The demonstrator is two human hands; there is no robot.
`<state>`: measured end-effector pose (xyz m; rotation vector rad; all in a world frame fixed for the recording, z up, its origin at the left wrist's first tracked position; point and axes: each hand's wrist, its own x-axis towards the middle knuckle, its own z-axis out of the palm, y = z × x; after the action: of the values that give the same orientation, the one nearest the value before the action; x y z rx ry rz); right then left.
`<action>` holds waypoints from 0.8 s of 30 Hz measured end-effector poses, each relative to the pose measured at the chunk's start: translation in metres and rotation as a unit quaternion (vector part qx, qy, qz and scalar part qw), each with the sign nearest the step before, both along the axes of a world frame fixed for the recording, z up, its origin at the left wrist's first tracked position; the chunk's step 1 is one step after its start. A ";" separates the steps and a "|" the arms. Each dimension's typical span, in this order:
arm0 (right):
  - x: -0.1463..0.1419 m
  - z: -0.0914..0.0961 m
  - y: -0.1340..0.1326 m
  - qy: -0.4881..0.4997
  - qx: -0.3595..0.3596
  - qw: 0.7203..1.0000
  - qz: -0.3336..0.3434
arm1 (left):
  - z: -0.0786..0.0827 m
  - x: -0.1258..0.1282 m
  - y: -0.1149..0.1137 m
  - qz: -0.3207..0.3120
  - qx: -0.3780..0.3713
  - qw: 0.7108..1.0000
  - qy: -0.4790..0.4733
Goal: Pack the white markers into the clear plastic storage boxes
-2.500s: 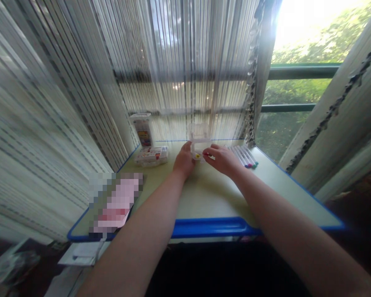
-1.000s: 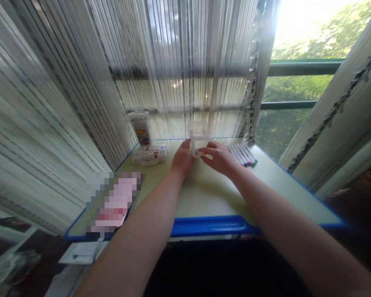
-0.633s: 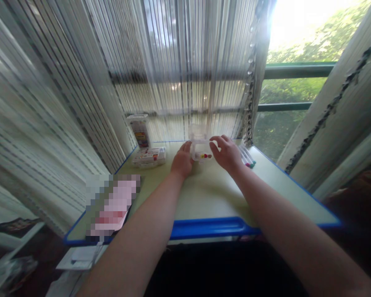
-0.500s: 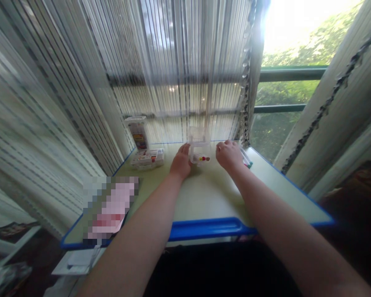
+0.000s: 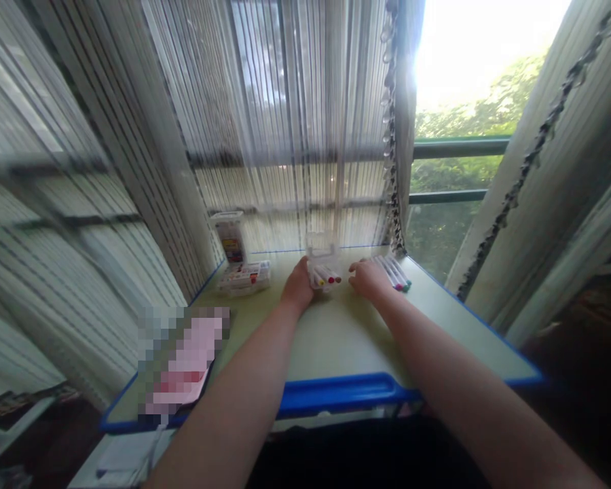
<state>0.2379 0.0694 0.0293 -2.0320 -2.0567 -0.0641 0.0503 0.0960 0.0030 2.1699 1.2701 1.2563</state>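
My left hand (image 5: 299, 284) is wrapped round the left side of a small clear plastic box (image 5: 323, 252) with its lid raised. Inside lie a few markers (image 5: 330, 279) with yellow, red and brown ends toward me. Just right of the box, my right hand (image 5: 367, 278) hovers low over the table, fingers slightly curled and apart, with nothing visible in them. Beyond its wrist lies a row of white markers (image 5: 393, 270) with pink and green ends, partly covered by the hand.
At the back left of the blue-edged table (image 5: 336, 339), a clear case (image 5: 245, 274) lies flat and a clear container (image 5: 230, 238) stands upright. A blurred-out pink item (image 5: 191, 356) rests at the left edge. Stringed curtains (image 5: 295, 136) hang behind the table.
My right hand has moved left, toward the box, uncovering more of the marker row. The left hand stays at the box. My view has shifted slightly, so the table appears lower.
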 end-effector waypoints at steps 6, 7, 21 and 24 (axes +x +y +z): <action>-0.010 0.001 -0.004 0.000 -0.018 0.998 0.068 | 0.007 -0.005 -0.005 0.074 0.032 0.991 0.107; -0.011 0.001 -0.004 -0.001 -0.022 0.997 0.079 | 0.007 -0.006 -0.005 0.078 0.035 0.990 0.110; -0.013 0.008 -0.009 0.143 0.147 0.961 0.185 | 0.005 -0.015 0.003 0.086 0.068 0.993 0.046; -0.017 0.014 -0.015 0.259 0.266 0.911 0.181 | 0.003 -0.016 0.005 0.086 0.063 0.994 0.024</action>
<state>0.2214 0.0545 0.0430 -1.1677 -1.7768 -0.0112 0.0339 0.1012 0.0062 2.2287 1.4604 1.3930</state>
